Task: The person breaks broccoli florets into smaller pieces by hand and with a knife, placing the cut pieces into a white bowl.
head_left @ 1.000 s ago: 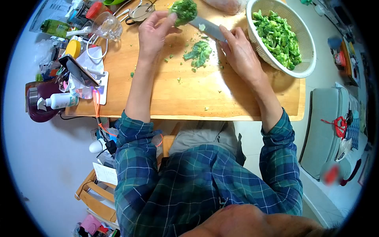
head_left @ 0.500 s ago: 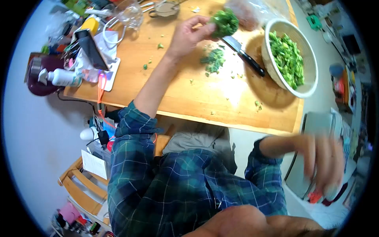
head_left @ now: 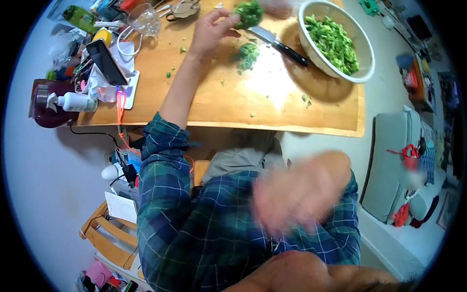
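My left hand (head_left: 212, 31) grips a dark green broccoli head (head_left: 248, 14) over the far side of the wooden table (head_left: 214, 107). Right of it a knife (head_left: 282, 45) with a black handle lies on the wood, touched by neither hand. A small leafy broccoli piece (head_left: 248, 54) rests just below the blade. Cut broccoli (head_left: 333, 44) fills much of a white strainer basket (head_left: 368, 58) at the upper right. Close to my chest, my right hand (head_left: 301, 194) is smeared by motion, so its fingers cannot be made out.
A phone (head_left: 106, 62) on a stand, a white pump bottle (head_left: 77, 102) and a clear glass (head_left: 144, 20) crowd the table's left side. A bag (head_left: 277, 7) lies at the far edge. Right of the table is a padded seat (head_left: 389, 165).
My right hand has let go of the knife, swung out to the right, then come in front of my chest. The knife now lies on the table. My left hand still holds the broccoli head.
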Action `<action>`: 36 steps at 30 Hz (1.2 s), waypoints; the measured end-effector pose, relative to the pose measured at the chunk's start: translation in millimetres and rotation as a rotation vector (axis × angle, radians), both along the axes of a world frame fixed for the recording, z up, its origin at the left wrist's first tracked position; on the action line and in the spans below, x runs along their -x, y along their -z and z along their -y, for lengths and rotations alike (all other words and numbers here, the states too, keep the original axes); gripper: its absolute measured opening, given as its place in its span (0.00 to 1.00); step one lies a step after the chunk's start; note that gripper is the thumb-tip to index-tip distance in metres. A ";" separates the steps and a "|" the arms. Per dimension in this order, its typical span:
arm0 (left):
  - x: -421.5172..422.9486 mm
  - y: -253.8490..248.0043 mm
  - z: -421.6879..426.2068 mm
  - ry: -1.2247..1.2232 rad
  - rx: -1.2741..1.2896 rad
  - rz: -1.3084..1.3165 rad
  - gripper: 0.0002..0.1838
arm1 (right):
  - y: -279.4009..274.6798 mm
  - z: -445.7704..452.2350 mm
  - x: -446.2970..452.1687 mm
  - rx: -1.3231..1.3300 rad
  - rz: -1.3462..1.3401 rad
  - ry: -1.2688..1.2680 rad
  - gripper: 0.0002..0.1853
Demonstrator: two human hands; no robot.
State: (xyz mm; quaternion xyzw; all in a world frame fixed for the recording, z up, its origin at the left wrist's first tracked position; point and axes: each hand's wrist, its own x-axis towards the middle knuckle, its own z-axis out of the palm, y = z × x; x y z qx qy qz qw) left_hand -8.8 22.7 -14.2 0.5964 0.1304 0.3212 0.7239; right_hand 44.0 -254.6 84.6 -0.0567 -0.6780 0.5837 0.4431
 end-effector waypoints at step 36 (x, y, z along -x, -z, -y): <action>-4.1 -7.5 35.8 0.259 0.288 -0.304 0.18 | 92.3 -138.1 -85.1 -0.539 0.840 1.568 0.38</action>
